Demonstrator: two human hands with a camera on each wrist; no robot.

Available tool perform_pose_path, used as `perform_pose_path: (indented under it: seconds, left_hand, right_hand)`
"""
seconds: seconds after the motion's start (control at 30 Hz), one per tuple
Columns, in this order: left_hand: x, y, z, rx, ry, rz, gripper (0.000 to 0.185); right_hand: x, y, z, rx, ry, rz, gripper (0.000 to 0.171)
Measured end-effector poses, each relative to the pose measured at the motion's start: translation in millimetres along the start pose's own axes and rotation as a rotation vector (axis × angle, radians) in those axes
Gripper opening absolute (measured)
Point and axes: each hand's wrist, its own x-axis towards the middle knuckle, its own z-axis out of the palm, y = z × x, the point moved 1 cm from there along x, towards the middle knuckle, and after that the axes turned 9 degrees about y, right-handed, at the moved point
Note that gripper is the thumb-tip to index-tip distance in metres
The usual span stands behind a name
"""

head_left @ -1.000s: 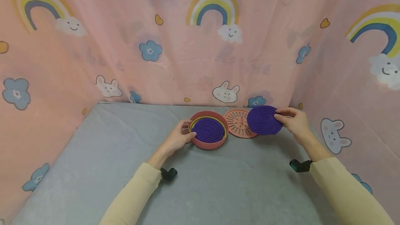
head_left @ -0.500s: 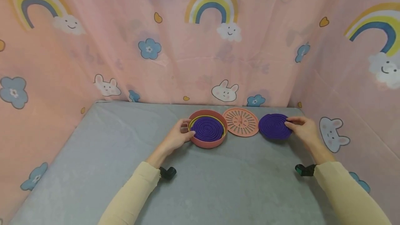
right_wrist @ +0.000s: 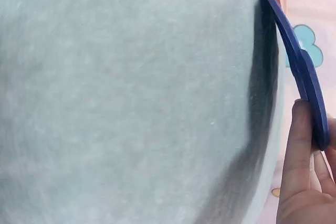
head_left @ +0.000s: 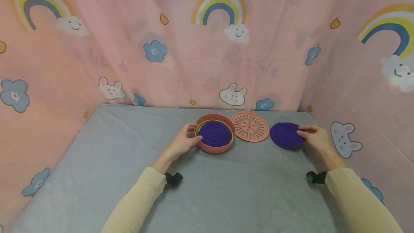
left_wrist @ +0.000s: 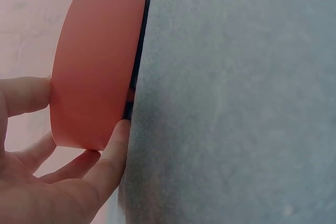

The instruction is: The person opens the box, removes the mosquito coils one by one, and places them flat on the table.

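Note:
My left hand grips the left side of a round coral-red mosquito coil box, its fingers curled around the wall in the left wrist view. Inside the box lies a purple mosquito coil, with a yellow ring showing around it. At the right, my right hand pinches the edge of another purple mosquito coil between thumb and fingers. From the right wrist, this coil appears edge-on, slightly tilted, its held edge raised off the table. Whether its far edge touches the cloth, I cannot tell.
A slotted orange-pink lid lies flat between the box and the held coil. Grey cloth covers the table. A pink printed curtain stands close behind, and another curtain borders the right side.
The right hand has carried its coil rightward and down, off the lid, to low over the table beside it. The left hand has stayed on the box.

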Motion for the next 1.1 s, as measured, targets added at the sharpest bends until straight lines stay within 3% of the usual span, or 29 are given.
perform_pose_path:
  seconds: [0.3, 0.67, 0.87, 1.1]
  left_hand:
    - [-1.5, 1.2, 1.6, 0.005, 0.005, -0.007, 0.055]
    - [-2.5, 3.0, 0.4, -0.008, -0.002, 0.000, 0.055]
    - [-2.0, 2.3, 0.5, -0.009, 0.002, 0.001, 0.056]
    - [-2.5, 3.4, 1.6, -0.010, 0.008, -0.007, 0.056]
  right_hand:
    - [-3.7, 9.6, -0.7, -0.029, -0.114, 0.013, 0.047]
    - [-3.2, 10.8, -13.8, -0.070, -0.094, -0.027, 0.045]
    - [-5.5, -1.6, -13.7, -0.059, -0.118, -0.051, 0.044]
    - [-13.9, -30.4, 1.9, 0.008, -0.194, -0.113, 0.044]
